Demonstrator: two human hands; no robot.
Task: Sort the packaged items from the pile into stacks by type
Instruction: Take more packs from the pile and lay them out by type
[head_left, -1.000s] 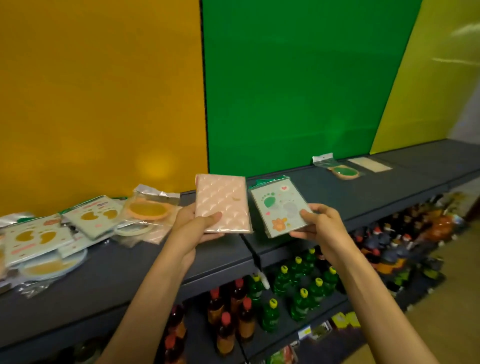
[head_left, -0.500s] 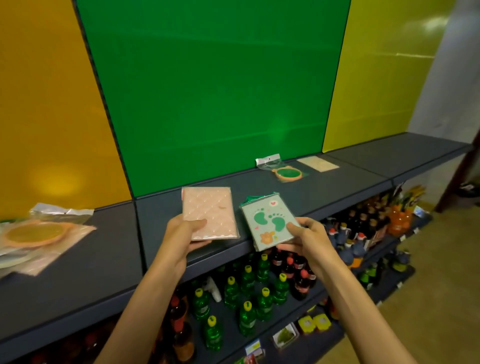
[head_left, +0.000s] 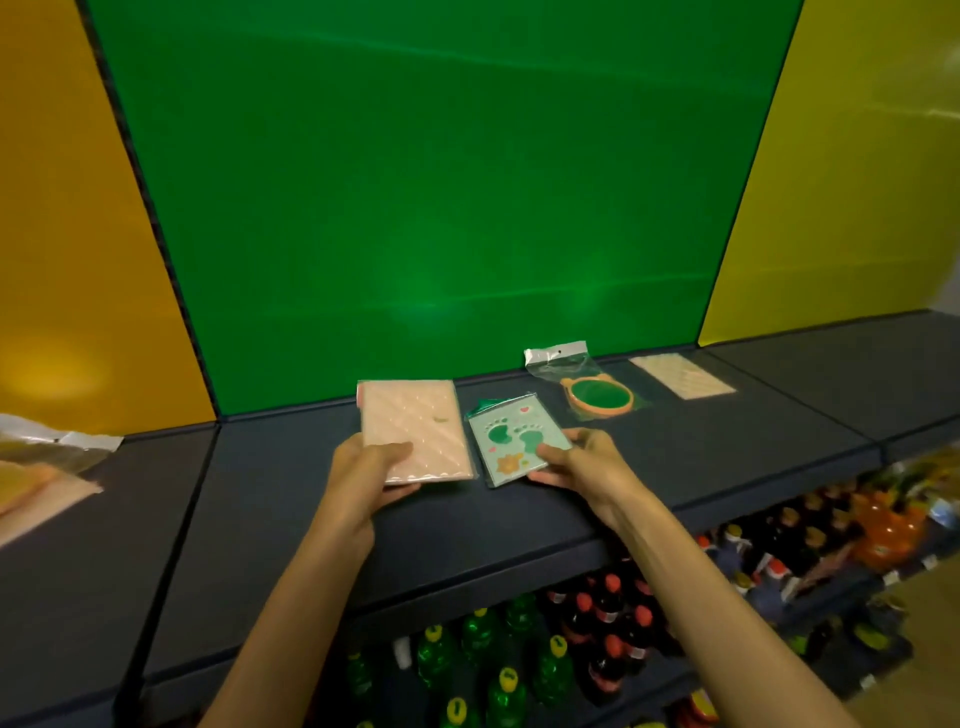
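The dark shelf (head_left: 519, 540) runs along under the green panel (head_left: 415, 182), and the person has turned right along it since a second ago, so the unsorted pile (head_left: 41, 467) that lay close on the left now shows only as a corner of wrapped packets at the left edge. Both packets have come down from mid-air to the shelf top, or just above it; I cannot tell whether they touch. The left hand (head_left: 371, 467) holds the pink quilted packet (head_left: 415, 428), thumb on top and fingers curled beneath. Just beside it, the right hand (head_left: 584, 460) pinches the footprint card packet (head_left: 514, 441) at its near right corner. Beyond them lie a bagged round green item (head_left: 597, 397) and, farther right, a flat pale packet (head_left: 685, 375), each alone. I judge the two in hand are about to be laid down, the pink one perhaps belonging with the pale packet further along.
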